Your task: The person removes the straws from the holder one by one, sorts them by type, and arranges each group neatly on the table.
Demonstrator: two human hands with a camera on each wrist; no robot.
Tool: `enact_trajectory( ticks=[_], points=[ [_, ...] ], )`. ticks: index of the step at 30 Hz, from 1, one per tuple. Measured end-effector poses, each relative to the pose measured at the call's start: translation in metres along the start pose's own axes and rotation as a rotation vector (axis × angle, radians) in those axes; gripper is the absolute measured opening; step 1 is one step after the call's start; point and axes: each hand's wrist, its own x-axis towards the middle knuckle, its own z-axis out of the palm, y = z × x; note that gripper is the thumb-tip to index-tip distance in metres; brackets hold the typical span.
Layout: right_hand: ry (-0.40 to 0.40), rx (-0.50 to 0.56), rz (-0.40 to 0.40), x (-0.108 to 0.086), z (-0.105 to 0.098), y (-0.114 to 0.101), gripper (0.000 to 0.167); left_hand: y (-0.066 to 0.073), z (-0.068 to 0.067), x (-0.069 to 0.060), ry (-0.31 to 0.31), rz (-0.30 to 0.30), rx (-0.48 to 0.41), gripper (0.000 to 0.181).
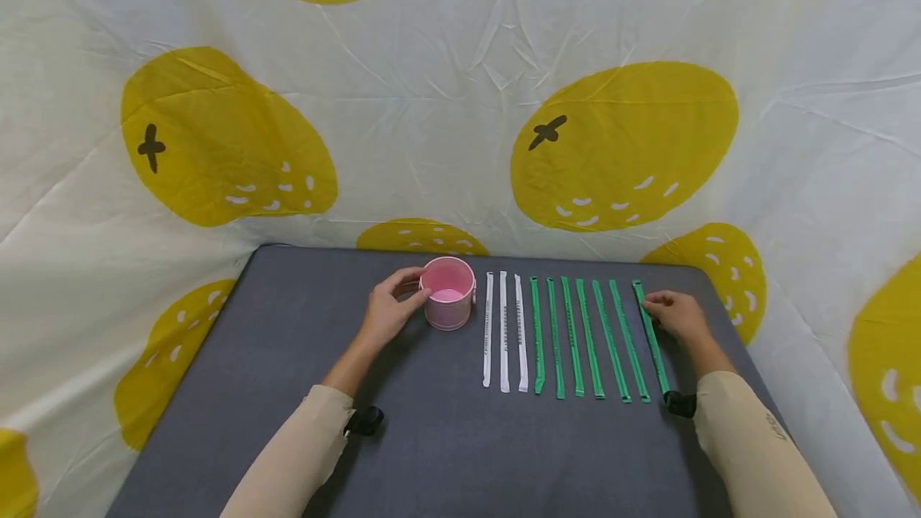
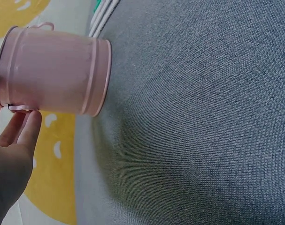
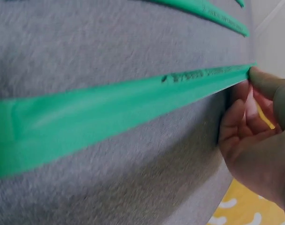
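My left hand [image 1: 388,308] grips the side of a small pink metal bucket [image 1: 449,316] near its rim, the thumb at the front edge. The bucket stands upright on the table. In the left wrist view, fingers touch the bucket [image 2: 53,70] by a handle lug. At the far right, my right hand [image 1: 676,314] pinches the upper part of a green paper-wrapped straw [image 1: 653,346]. Thumb and fingers meet at the far end of that straw [image 3: 114,110] in the right wrist view. It lies apart from the other straws.
Several green wrapped straws [image 1: 586,338] lie in a row to the left of the held one. Three white wrapped straws [image 1: 504,342] lie between them and the bucket. Behind the dark grey table [image 1: 518,462] hangs a white cloth [image 1: 432,142] with yellow fruit prints.
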Motion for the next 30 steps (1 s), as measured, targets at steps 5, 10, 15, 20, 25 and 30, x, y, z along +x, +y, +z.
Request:
enact_trajectory(
  ticks=[5,10,15,20,25,30],
  points=[
    [0.012,-0.039,0.01,0.002,0.003,-0.009,0.037,0.021,-0.001,-0.004,-0.02,0.009,0.015,0.045],
    [0.025,-0.039,0.048,0.003,0.004,-0.013,0.035,0.028,0.0,-0.009,-0.015,0.006,0.01,0.045],
    [0.069,-0.038,0.087,0.003,0.006,-0.011,0.033,0.025,0.001,-0.008,-0.02,-0.005,0.003,0.045],
    [0.068,-0.036,0.086,0.001,0.006,-0.011,0.034,0.026,0.002,-0.008,-0.023,-0.009,-0.015,0.045],
    [0.069,-0.052,0.083,-0.001,0.007,-0.011,0.034,0.03,0.0,-0.009,-0.024,-0.017,0.012,0.044],
    [0.06,-0.051,0.082,-0.001,0.007,-0.011,0.036,0.033,-0.001,-0.01,-0.021,-0.02,0.029,0.043]
  ],
)
